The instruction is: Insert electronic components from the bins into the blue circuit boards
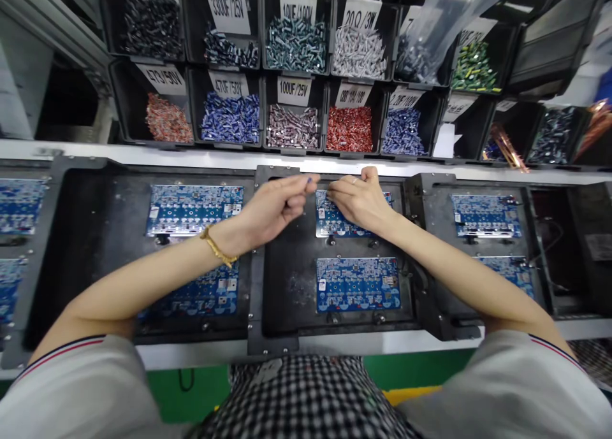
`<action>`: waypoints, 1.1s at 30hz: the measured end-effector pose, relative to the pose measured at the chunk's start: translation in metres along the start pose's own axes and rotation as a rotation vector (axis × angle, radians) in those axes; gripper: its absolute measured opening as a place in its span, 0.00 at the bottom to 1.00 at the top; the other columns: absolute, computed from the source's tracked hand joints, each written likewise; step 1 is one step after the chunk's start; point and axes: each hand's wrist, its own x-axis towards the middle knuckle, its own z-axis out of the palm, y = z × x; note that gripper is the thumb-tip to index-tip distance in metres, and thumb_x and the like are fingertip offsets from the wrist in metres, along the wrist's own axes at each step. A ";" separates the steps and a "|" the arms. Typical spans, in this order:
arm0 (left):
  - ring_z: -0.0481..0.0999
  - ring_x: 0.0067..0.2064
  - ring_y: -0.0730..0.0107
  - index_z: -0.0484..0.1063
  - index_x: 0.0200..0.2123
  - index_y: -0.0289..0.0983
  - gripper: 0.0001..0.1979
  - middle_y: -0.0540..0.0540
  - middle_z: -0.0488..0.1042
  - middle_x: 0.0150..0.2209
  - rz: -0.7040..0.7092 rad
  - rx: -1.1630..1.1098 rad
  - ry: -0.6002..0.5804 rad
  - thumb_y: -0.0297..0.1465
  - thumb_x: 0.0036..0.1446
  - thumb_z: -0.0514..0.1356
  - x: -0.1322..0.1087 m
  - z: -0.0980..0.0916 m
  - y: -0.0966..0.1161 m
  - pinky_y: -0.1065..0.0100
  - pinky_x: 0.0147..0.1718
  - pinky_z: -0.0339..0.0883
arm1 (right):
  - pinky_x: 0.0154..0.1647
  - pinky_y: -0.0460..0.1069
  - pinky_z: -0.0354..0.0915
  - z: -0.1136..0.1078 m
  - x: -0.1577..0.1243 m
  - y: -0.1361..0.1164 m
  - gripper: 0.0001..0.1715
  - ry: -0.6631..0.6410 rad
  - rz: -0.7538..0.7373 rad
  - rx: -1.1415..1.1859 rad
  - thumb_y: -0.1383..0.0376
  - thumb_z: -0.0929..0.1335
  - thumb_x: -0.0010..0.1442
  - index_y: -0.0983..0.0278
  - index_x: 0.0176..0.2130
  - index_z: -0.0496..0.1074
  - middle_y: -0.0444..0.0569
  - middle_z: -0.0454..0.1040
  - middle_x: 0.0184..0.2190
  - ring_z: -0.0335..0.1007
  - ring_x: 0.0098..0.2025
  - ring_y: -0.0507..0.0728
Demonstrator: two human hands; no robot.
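My left hand [277, 204] hovers over the middle black carrier tray [291, 280], fingers curled in a loose fist, pinching a small blue component [310, 180] at the fingertips. My right hand [358, 200] rests on the upper blue circuit board [327, 219] in that tray, fingers bent and pressed together at the board's top edge; what they hold is hidden. A second blue circuit board [357, 283] lies below it, untouched. A gold bracelet [217, 249] is on my left wrist.
More carrier trays with blue boards sit left [194, 209] and right [482, 215] along the line. Behind them, two rows of black labelled bins [292, 111] hold coloured components: red [350, 128], blue [230, 117], grey, green [473, 66]. A clear plastic bag [444, 18] hangs at top right.
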 end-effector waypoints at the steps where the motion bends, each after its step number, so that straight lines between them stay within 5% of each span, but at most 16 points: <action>1: 0.56 0.19 0.89 0.73 0.35 0.25 0.09 0.48 0.68 0.27 -0.043 0.002 0.005 0.20 0.62 0.53 -0.006 0.001 -0.010 0.84 0.16 0.48 | 0.45 0.57 0.46 -0.002 -0.002 -0.003 0.21 -0.015 -0.002 -0.034 0.66 0.55 0.68 0.63 0.41 0.74 0.48 0.77 0.45 0.68 0.44 0.58; 5: 0.57 0.20 0.87 0.74 0.32 0.25 0.12 0.47 0.66 0.25 -0.169 -0.003 0.023 0.26 0.63 0.54 -0.022 0.004 -0.041 0.83 0.16 0.48 | 0.47 0.58 0.50 -0.020 -0.016 -0.022 0.18 0.067 0.085 0.076 0.66 0.58 0.67 0.64 0.46 0.73 0.52 0.73 0.52 0.68 0.49 0.60; 9: 0.57 0.20 0.85 0.72 0.29 0.27 0.13 0.48 0.66 0.25 -0.147 0.007 -0.008 0.28 0.63 0.54 -0.024 0.009 -0.059 0.81 0.18 0.48 | 0.43 0.52 0.56 -0.050 -0.031 -0.046 0.12 0.122 0.140 0.493 0.62 0.63 0.63 0.62 0.37 0.75 0.46 0.79 0.38 0.73 0.41 0.56; 12: 0.56 0.21 0.85 0.70 0.29 0.28 0.12 0.48 0.66 0.26 -0.132 0.004 -0.061 0.27 0.63 0.53 -0.029 0.013 -0.068 0.80 0.19 0.48 | 0.43 0.52 0.55 -0.063 -0.041 -0.057 0.08 0.142 0.148 0.496 0.63 0.66 0.59 0.62 0.33 0.73 0.45 0.79 0.34 0.73 0.38 0.56; 18: 0.59 0.22 0.82 0.69 0.37 0.29 0.07 0.49 0.64 0.26 -0.329 0.103 -0.031 0.24 0.62 0.52 -0.049 0.009 -0.088 0.77 0.21 0.48 | 0.41 0.52 0.46 -0.034 -0.050 -0.039 0.07 0.040 0.149 0.297 0.65 0.62 0.61 0.63 0.35 0.69 0.47 0.76 0.38 0.69 0.40 0.57; 22: 0.58 0.22 0.84 0.72 0.35 0.28 0.06 0.49 0.65 0.27 -0.311 0.192 -0.071 0.26 0.60 0.57 -0.051 0.009 -0.091 0.77 0.21 0.44 | 0.40 0.51 0.43 -0.013 -0.044 -0.026 0.06 -0.033 0.091 0.310 0.67 0.61 0.60 0.64 0.34 0.67 0.49 0.73 0.40 0.67 0.42 0.58; 33: 0.56 0.19 0.87 0.69 0.32 0.26 0.10 0.48 0.65 0.27 -0.328 0.109 0.112 0.25 0.64 0.51 -0.032 0.017 -0.084 0.79 0.18 0.43 | 0.40 0.51 0.43 -0.010 -0.040 -0.026 0.09 -0.054 0.021 0.220 0.68 0.60 0.61 0.66 0.35 0.67 0.50 0.72 0.37 0.65 0.40 0.58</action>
